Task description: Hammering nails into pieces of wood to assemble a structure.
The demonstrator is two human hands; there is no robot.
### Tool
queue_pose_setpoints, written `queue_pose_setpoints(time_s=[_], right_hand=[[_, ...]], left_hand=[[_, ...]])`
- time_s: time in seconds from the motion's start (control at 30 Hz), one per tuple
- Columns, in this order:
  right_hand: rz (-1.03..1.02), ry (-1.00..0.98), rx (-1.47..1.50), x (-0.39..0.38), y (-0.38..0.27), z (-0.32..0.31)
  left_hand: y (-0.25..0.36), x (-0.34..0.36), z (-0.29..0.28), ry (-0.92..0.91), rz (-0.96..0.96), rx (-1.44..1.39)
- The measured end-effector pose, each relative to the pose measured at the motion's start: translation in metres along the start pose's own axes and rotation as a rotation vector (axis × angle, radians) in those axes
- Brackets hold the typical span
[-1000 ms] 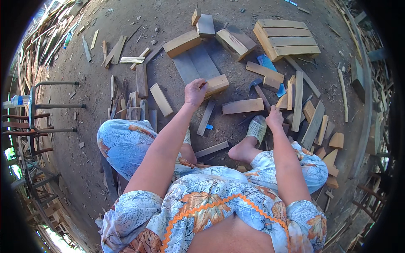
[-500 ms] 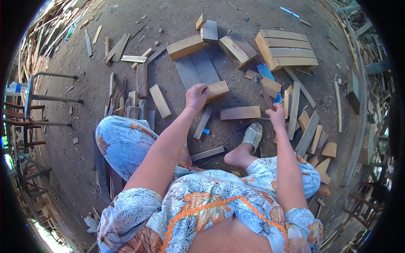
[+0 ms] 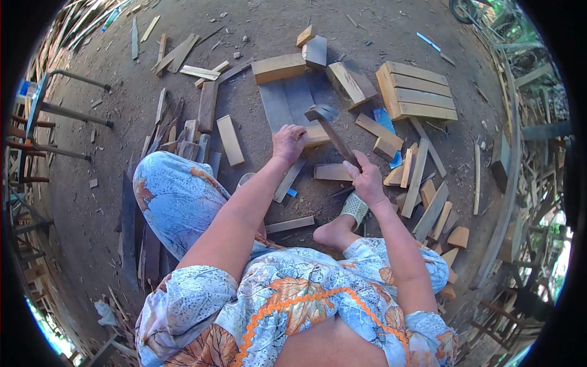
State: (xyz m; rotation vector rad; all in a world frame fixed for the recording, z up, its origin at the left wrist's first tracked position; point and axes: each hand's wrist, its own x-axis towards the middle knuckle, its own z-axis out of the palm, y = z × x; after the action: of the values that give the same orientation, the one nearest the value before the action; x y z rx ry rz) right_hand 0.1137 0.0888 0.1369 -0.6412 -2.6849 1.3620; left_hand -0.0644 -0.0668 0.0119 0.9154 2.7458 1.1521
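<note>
My right hand (image 3: 367, 178) grips the wooden handle of a hammer (image 3: 335, 139). The hammer's metal head is over the far side of a small wood block (image 3: 317, 136). Beside that block's left end is my left hand (image 3: 288, 143), its fingers pinched together; whatever they hold is too small to make out. The block is at the near end of dark flat boards (image 3: 282, 101) on the ground. Across the far end of those boards lies a thicker block (image 3: 278, 68). Another wood block (image 3: 332, 172) rests on the ground just nearer to me.
A slatted wooden piece (image 3: 422, 90) stands at the far right. Wood offcuts (image 3: 419, 177) are heaped by my right leg, and more scraps (image 3: 183, 144) lie at left. A metal-legged chair (image 3: 38, 116) is at the left edge. My sandalled foot (image 3: 353, 211) is close by.
My right hand has swung the hammer leftward, from above the offcuts at right to over the block by my left hand. My left hand stays pinched at the block. The whole view has shifted slightly.
</note>
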Motion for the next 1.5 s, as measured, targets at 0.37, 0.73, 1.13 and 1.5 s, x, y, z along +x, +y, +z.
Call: queue_pose_setpoints(time_s=[0.37, 0.73, 1.13, 1.5], right_hand=[[-0.018, -0.042, -0.135, -0.005, 0.015, 0.013], [-0.022, -0.022, -0.134, -0.005, 0.016, 0.011], [0.066, -0.039, 0.102, -0.011, 0.01, 0.009], [0.01, 0.016, 0.112, -0.011, 0.018, 0.004]], left_hand=[[-0.002, -0.002, 0.001, -0.041, -0.032, 0.01], [-0.003, -0.003, 0.004, 0.027, -0.001, -0.039], [-0.004, -0.003, 0.004, 0.034, 0.011, -0.02], [0.008, -0.008, -0.014, -0.079, -0.027, 0.074]])
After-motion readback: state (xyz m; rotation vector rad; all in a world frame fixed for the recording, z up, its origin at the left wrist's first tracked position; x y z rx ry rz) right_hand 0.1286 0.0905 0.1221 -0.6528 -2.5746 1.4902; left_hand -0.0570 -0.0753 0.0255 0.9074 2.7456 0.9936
